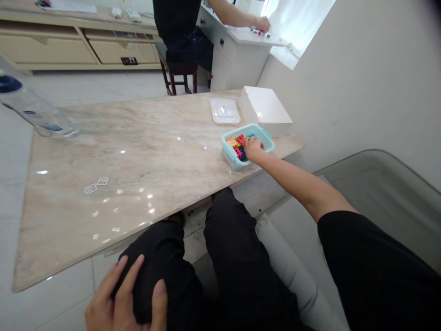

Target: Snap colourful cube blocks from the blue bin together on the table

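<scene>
My right hand [254,148] reaches into a light-blue plastic tub [231,155]. Its fingers are curled down among colourful plastic building pieces [237,143] in yellow, pink, red and blue; what lies under the fingertips is hidden. My left hand [120,299] rests near my left knee at the bottom of the view, fingers spread, holding nothing. Two small white window-shaped pieces [97,185] lie flat on the left part of the marble-patterned table [151,138].
Behind the tub are a clear plastic lid [225,111] and a white box [267,105]. A water bottle [44,112] stands at the table's far left corner. Another person [179,27] sits on a stool beyond, one hand at a white desk [237,50].
</scene>
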A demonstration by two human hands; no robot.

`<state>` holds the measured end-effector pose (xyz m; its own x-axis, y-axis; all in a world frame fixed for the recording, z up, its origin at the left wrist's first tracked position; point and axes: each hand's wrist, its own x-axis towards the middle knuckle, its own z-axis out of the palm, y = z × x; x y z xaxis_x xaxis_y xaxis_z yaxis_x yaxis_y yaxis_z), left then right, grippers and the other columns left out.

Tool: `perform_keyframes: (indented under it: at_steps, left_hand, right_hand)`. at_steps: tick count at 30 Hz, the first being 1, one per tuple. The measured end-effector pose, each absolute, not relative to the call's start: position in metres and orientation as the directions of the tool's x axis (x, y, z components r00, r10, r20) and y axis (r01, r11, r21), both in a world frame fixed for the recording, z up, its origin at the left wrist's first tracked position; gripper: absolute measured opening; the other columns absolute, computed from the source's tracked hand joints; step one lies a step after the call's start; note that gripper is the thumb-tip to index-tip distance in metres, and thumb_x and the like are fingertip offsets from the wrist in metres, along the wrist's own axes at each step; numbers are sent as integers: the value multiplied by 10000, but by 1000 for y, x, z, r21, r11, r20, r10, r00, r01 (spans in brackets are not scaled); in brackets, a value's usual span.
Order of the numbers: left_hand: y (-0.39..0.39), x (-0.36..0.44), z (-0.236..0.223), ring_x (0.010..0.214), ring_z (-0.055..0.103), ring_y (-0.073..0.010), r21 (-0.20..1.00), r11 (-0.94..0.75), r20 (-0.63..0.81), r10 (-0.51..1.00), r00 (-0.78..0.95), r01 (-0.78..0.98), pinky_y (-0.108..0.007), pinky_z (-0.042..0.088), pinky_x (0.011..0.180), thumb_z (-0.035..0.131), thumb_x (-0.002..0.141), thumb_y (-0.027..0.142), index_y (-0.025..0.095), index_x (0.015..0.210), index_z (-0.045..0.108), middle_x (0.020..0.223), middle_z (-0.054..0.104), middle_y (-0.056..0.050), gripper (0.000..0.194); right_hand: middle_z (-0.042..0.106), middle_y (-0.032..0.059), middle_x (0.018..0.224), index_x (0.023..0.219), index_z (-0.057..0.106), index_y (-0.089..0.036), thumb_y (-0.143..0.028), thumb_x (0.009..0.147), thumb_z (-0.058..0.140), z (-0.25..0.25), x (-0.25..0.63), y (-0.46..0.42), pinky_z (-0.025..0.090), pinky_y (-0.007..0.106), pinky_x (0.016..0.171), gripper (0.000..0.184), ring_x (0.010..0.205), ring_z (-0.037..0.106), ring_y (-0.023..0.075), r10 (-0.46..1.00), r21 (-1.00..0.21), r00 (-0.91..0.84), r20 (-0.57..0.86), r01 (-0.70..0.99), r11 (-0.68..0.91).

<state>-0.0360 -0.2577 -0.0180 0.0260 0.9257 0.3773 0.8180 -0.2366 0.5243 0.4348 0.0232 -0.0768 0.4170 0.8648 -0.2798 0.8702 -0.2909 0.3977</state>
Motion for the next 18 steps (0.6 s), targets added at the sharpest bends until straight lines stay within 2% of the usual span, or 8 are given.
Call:
perform_keyframes:
  at_steps: [3, 9, 14, 18]
  left_hand:
    - [-259, -36, -15, 1527, 521, -423, 527, -230, 366, 930, 25, 818, -655, 369, 1311, 661, 1033, 391, 293, 1644, 547, 1692, 518, -136, 629]
    - [-262, -41, -10, 1531, 508, -429, 534, -219, 348, 937, 24, 816, -659, 362, 1311, 625, 1051, 423, 260, 1614, 567, 1674, 520, -160, 589]
    - [-264, -43, -10, 1531, 505, -423, 538, -211, 343, 939, 16, 816, -657, 364, 1310, 620, 1053, 428, 255, 1612, 566, 1670, 522, -162, 587]
    - [-264, -41, -10, 1537, 501, -417, 550, -195, 333, 943, 2, 812, -657, 354, 1320, 622, 1047, 422, 277, 1615, 564, 1679, 519, -141, 589]
  right_hand:
    - [562, 390, 1460, 1612, 455, -18, -293, 951, 644, -77, 429, 23, 593, 667, 895, 740, 1313, 590, 503, 862, 405, 430, -268, 862, -304]
    - [562, 405, 1467, 1584, 476, 13, -212, 1054, 483, -69, 434, 15, 518, 700, 977, 576, 1319, 588, 505, 898, 307, 376, -228, 903, -301]
    - [595, 389, 1449, 1549, 505, -1, -211, 1064, 505, -64, 438, 10, 546, 648, 970, 529, 1301, 627, 478, 917, 312, 337, -214, 913, -263]
    - [658, 361, 1398, 1519, 537, -18, -214, 1020, 641, -55, 445, 13, 553, 583, 1027, 546, 1292, 671, 448, 928, 339, 296, -226, 917, -210]
